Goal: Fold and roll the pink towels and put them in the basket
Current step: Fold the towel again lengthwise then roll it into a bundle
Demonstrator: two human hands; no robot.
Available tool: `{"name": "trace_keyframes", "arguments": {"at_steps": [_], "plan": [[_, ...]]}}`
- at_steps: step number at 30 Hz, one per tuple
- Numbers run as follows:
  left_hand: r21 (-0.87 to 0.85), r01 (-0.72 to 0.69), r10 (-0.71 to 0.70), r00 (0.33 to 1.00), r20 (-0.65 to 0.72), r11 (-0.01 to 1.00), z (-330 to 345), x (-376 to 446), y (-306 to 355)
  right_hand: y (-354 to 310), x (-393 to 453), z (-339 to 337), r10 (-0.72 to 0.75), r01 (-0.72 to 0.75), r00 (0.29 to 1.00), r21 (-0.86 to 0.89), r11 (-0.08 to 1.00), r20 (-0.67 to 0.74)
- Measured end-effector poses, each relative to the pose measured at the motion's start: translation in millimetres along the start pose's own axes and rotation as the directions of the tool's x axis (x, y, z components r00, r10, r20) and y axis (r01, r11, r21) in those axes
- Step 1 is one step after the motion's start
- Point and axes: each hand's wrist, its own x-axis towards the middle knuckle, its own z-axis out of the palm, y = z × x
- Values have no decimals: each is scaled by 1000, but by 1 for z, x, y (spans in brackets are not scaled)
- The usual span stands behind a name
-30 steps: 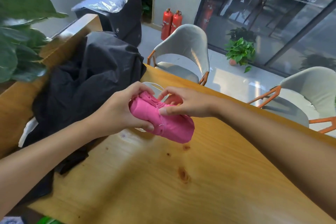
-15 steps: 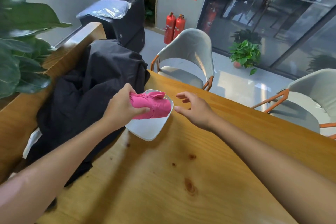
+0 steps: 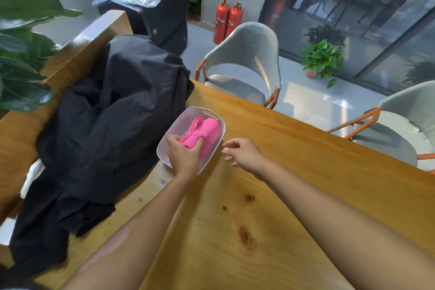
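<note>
Head view: left hand (image 3: 184, 156) grips a rolled pink towel (image 3: 191, 140) inside the white basket (image 3: 164, 146) on the table (image 3: 282, 195) — a second roll (image 3: 210, 130) lies beside it; right hand (image 3: 242, 152) hovers just beside the basket, fingers loose, holding nothing

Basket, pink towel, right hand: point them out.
basket (image 3: 213, 117), head view, far rim by handle slot.
pink towel (image 3: 210, 128), head view, rolled body.
right hand (image 3: 244, 153), head view, back of hand.
</note>
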Motion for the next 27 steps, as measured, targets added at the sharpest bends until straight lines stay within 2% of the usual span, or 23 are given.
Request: {"name": "trace_keyframes", "arguments": {"at_steps": [3,6,8,10,11,12,13,15,17,20,23,25,27], "plan": [[103,38,-48,994,99,994,9,7,-7,7,6,1,42,-42,999,1,999,-18],[189,142,-185,955,233,972,11,23,-7,12,15,2,102,-101,994,26,995,-24],[164,262,-303,894,329,951,10,33,-6,16,20,6,126,-126,992,31,992,-5],[190,386,-430,797,424,903,9,36,-1,19,23,10,128,-128,992,12,992,-15],[261,363,-444,781,439,895,9,37,0,20,24,12,127,-127,991,0,992,-38],[358,261,-409,798,442,897,11,38,0,21,26,13,129,-129,990,-2,992,-62],[469,94,-323,839,437,878,13,39,-2,22,27,13,135,-134,988,14,991,-77],[636,-242,-59,908,414,733,16,34,-4,23,27,13,153,-147,985,75,986,-82],[641,-413,103,880,464,646,19,28,-10,23,28,10,163,-153,984,122,981,-70],[590,-522,133,807,576,616,24,24,-17,24,29,6,169,-156,984,183,971,-54],[547,-565,161,771,616,618,24,36,-14,25,29,3,181,-170,983,249,953,-23],[503,-526,63,732,678,686,20,46,-9,26,30,2,181,-171,983,282,944,-10],[416,-396,-68,653,755,819,13,55,-7,26,31,1,184,-172,983,314,934,-8]]}}
